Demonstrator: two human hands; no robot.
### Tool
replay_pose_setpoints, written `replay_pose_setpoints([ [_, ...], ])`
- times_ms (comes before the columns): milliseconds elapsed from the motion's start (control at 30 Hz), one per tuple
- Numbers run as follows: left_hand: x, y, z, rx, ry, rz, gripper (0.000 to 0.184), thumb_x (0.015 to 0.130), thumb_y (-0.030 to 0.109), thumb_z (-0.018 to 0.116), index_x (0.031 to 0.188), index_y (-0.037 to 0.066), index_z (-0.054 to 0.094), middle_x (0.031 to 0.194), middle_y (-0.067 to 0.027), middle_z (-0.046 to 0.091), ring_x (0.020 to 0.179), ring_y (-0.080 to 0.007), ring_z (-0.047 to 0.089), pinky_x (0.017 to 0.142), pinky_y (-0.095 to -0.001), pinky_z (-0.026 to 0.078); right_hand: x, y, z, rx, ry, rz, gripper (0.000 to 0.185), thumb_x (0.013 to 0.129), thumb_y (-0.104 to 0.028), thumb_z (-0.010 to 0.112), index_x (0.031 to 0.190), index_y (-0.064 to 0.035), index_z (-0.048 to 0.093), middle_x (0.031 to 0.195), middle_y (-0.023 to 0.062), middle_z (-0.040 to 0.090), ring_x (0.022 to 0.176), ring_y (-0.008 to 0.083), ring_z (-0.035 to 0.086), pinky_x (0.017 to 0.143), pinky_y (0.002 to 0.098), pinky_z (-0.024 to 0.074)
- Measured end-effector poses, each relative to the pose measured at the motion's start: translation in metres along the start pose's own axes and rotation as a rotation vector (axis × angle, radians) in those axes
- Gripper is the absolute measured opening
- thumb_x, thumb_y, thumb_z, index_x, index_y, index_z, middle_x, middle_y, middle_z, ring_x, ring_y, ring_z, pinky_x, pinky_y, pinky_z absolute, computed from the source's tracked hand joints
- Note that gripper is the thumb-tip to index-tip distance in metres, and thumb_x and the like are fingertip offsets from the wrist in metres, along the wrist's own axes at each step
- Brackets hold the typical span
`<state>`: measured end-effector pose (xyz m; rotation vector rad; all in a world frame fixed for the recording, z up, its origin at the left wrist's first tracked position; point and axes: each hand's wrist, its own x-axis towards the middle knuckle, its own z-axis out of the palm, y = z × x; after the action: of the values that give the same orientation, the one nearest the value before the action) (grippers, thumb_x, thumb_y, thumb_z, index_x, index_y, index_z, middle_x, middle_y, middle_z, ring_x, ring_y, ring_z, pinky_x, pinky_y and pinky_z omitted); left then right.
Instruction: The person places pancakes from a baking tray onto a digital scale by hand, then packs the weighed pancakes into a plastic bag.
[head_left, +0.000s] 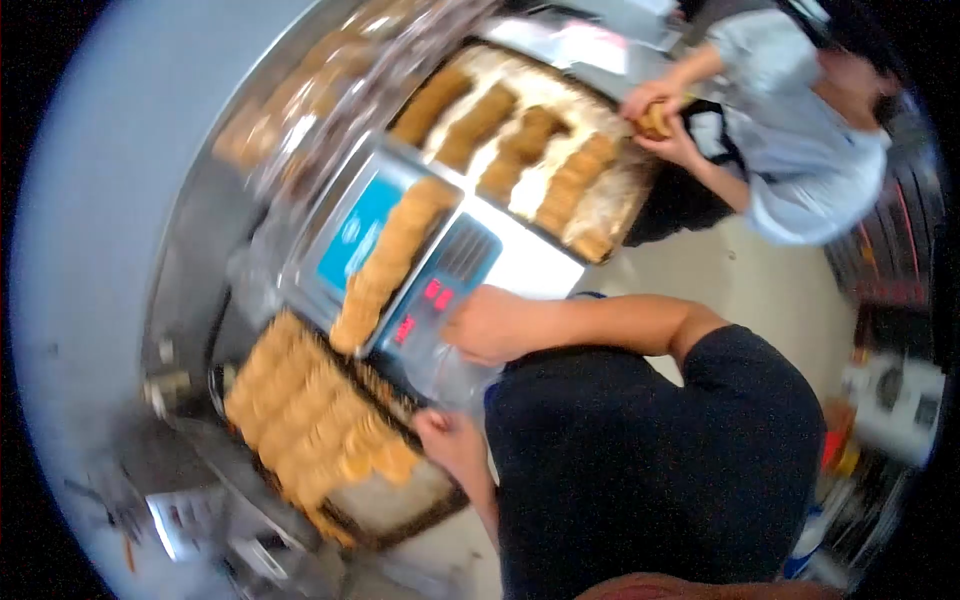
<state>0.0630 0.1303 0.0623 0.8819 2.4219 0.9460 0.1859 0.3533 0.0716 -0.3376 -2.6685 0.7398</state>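
Note:
My right hand is closed on a clear plastic bag in front of the scale's display. My left hand is closed at the bag's lower edge, beside a tray; motion blur softens its fingers. On the steel pan of the digital scale lies a long row of overlapping round, tan cookies. Red digits glow on its blue panel. Left of my left hand, a dark-rimmed tray holds several similar cookie rows, with bare tray surface at its near end.
Beyond the scale, another tray holds several cookie rows on a pale surface. Bagged cookies are piled along the wall. A co-worker in a light top holds cookies in both hands at that tray's far corner.

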Motion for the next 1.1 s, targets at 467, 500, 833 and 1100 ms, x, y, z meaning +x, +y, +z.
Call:
replay_pose_setpoints([
  [467,0.008,0.004,0.01,0.139,0.012,0.298,0.043,0.091,0.007,0.068,0.133,0.006,0.067,0.099,-0.0166,0.057,0.09,-0.0356,0.06,0.079,-0.0395,0.052,0.011,-0.02,-0.004,0.041,-0.298,-0.057,0.024,0.079,-0.026,0.074,0.084,-0.006,0.062,0.078,0.0134,0.065,0.078,0.0357,0.068,0.071,0.0476,0.0543],
  [500,0.01,0.002,0.011,0.132,0.008,0.307,0.036,0.092,0.011,0.069,0.128,0.006,0.07,0.096,-0.0174,0.063,0.087,-0.0369,0.064,0.077,-0.0393,0.053,0.012,-0.021,-0.003,0.037,-0.284,-0.041,0.021,0.08,-0.022,0.074,0.087,-0.0059,0.062,0.083,0.0132,0.066,0.079,0.0355,0.068,0.071,0.0476,0.0543],
  [833,0.025,0.012,0.011,-0.01,0.025,0.197,0.033,0.094,0.006,0.065,0.126,0.007,0.073,0.085,-0.0242,0.07,0.066,-0.036,0.07,0.062,-0.0407,0.054,0.006,-0.046,0.01,-0.054,-0.329,-0.086,0.012,0.09,-0.014,0.059,0.096,-0.0038,0.06,0.093,0.0154,0.067,0.087,0.0339,0.07,0.075,0.0466,0.0573],
  [1100,0.027,-0.036,0.035,-0.171,-0.054,-0.012,0.031,0.098,0.011,0.064,0.127,0.009,0.073,0.095,-0.0239,0.073,0.069,-0.0267,0.072,0.065,-0.0345,0.054,0.008,-0.031,-0.016,0.446,-0.099,-0.19,0.014,0.091,-0.021,0.074,0.096,-0.0075,0.071,0.086,0.0122,0.068,0.082,0.034,0.068,0.075,0.0454,0.0555],
])
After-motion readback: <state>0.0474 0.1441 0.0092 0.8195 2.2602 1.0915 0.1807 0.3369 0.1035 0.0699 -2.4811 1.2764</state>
